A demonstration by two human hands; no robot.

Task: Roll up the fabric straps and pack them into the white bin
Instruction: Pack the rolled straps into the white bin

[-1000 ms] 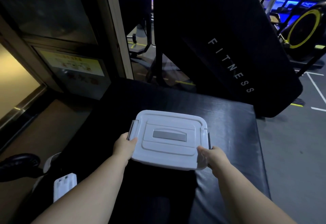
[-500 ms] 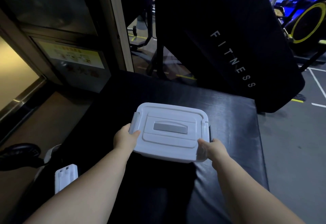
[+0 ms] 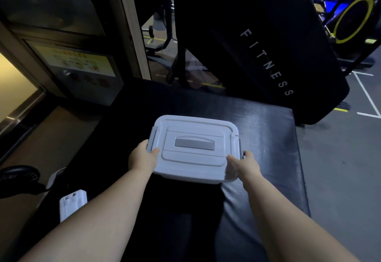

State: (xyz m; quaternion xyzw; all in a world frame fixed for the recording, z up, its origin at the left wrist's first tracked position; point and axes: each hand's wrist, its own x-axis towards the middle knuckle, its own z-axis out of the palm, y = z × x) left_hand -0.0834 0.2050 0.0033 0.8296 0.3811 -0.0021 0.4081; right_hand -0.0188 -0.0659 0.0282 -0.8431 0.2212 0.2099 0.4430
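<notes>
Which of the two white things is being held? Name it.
The lidded white bin, between left hand and right hand; the smaller white object lies unheld beside the left forearm.

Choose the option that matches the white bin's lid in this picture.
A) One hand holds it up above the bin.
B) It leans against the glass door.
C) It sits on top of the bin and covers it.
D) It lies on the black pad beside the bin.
C: the lid lies flat over the white bin, which the left hand and right hand hold at its ends.
</notes>
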